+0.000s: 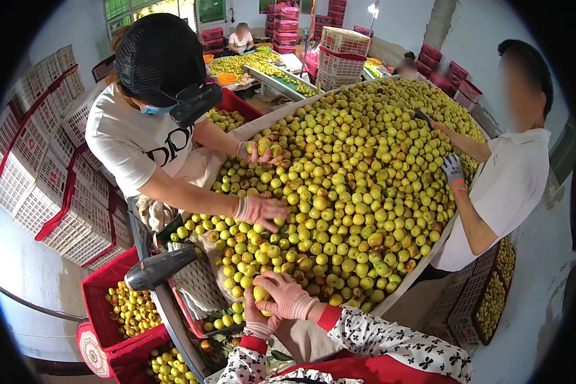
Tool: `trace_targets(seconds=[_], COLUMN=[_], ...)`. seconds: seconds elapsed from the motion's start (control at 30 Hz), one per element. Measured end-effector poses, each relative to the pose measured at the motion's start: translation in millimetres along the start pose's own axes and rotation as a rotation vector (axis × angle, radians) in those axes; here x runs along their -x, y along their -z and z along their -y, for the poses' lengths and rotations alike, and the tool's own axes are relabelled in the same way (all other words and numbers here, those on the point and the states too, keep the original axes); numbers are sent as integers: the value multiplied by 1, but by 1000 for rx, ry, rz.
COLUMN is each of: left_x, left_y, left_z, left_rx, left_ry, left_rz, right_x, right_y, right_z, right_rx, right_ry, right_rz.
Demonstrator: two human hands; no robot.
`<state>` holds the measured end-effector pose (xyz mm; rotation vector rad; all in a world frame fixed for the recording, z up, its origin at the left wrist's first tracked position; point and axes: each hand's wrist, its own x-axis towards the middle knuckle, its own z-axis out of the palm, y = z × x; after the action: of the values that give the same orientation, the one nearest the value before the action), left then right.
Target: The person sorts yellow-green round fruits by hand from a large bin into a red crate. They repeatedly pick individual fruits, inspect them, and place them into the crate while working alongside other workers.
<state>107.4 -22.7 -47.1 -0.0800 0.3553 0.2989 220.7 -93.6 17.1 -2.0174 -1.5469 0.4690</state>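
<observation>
A great heap of yellow-green jujube-like fruit [336,192] fills a cloth-lined sorting table. At its near edge, my right hand [286,294], in a pink-striped glove, has its fingers on a yellow fruit [261,293]. My left hand [259,319], gloved alike, is just below and touches the same fruit from the left; its fingertips are partly hidden. To the left of my hands is a perforated plastic crate [201,283] with a light cloth over it, and several green fruits lie along its lower edge.
Across the left side a co-worker [144,129] reaches both gloved hands into the heap; another [504,182] stands at the right. A black blower-like tool [161,269] juts over the metal frame. Red-lined crates [93,307] of fruit stand lower left. Stacked crates [53,182] line the left wall.
</observation>
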Motion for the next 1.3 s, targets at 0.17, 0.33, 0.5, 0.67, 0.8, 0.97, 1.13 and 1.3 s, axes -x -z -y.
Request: trace_targets(seconds=[0.17, 0.33, 0.5, 0.67, 0.8, 0.97, 1.13, 1.3], left_x=[13, 23, 17, 12, 15, 15, 14, 15], left_y=[3, -12, -9, 5, 11, 4, 6, 2], left_z=[-13, -13, -13, -15, -18, -15, -17, -16], left_rx=[30, 158, 118, 115, 82, 56, 65, 91], left_ry=[54, -16, -2, 36, -1, -8, -3, 4], left_rz=[39, 111, 93, 110, 99, 59, 53, 40], right_x=[-18, -86, -147, -187, -185, -155, -129, -132], right_y=[11, 66, 56, 13, -27, -68, -45, 27], right_z=[-28, -71, -110, -108, -86, -105, -90, -94], right_rx=[-65, 165, 288, 452, 514, 527, 225, 6], right_ry=[183, -187, -163, -25, -40, -83, 38, -60], right_rz=[155, 50, -72, 96, 286, 233, 274, 54])
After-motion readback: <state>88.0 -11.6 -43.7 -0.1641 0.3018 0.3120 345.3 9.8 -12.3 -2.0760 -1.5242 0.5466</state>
